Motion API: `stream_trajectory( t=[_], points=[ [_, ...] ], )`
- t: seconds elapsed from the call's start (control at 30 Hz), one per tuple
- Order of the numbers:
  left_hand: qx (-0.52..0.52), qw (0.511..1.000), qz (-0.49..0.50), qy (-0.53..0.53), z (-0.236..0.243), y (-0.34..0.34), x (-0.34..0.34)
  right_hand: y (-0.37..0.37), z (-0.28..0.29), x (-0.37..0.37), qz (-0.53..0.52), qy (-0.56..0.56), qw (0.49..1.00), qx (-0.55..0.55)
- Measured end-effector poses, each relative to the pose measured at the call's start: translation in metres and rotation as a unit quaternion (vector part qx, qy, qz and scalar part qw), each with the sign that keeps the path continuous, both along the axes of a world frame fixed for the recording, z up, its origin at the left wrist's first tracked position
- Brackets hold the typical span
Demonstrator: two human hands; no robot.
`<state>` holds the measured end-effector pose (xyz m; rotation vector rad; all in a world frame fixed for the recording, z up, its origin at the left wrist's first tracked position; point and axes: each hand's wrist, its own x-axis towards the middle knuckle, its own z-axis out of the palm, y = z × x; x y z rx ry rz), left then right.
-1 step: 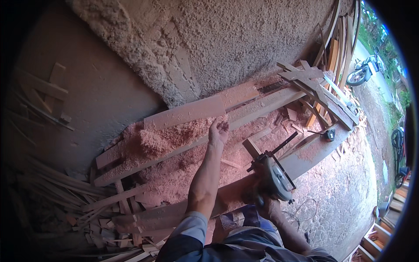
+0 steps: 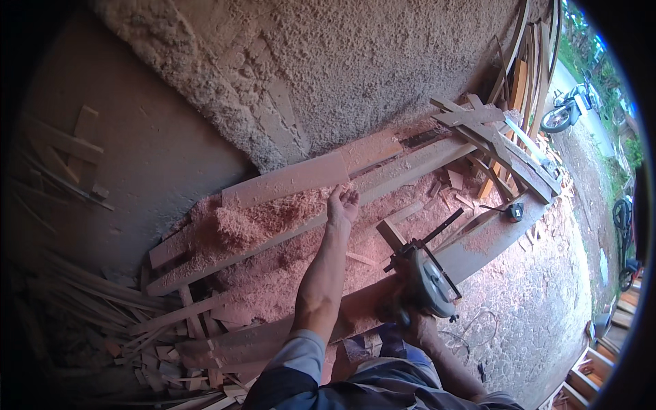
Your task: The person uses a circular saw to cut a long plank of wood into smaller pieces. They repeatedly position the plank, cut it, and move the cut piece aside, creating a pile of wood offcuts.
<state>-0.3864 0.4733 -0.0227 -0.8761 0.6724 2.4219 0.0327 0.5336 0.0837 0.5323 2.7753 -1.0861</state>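
Note:
My right hand [image 2: 422, 331] grips the handle of a circular saw [image 2: 432, 285] with a dark bar-shaped guide. The saw rests on a long wide plank [image 2: 471, 249] that runs across in front of my body. My left arm reaches forward over the workbench. My left hand [image 2: 344, 206] is turned palm up with curled fingers, at the near right corner of a flat pinkish board [image 2: 287, 180]. What lies between its fingers, if anything, is too small to make out. Fluffy wood shavings [image 2: 249, 229] are heaped beside that board.
A long beam [image 2: 403, 169] runs along the bench's far side. Crossed offcuts [image 2: 492, 137] pile up at its right end. A tape measure [image 2: 514, 212] sits on the wide plank. Scrap strips [image 2: 96, 294] crowd the left. A motorbike [image 2: 570, 109] stands outside at the right.
The whole view has shifted very slightly. My hands, the saw and the boards keep their places.

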Motion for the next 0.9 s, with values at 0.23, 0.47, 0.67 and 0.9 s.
stream_trajectory(
  t=[0.23,0.47,0.67,0.9],
  points=[
    [0.057,0.976,0.192,-0.087,0.012,0.066,-0.044,0.013,0.004,-0.010,0.023,0.046,0.998,-0.037],
    [-0.093,0.994,0.062,-0.016,0.011,0.015,-0.046,0.015,-0.001,-0.009,0.034,0.027,0.996,-0.080],
    [-0.149,0.977,-0.037,-0.149,0.006,0.011,-0.064,0.014,-0.008,-0.008,0.045,0.031,0.997,-0.053],
    [-0.061,0.982,0.169,-0.064,-0.038,0.057,-0.060,0.013,-0.004,-0.007,0.038,0.034,0.998,-0.047]
  ],
)
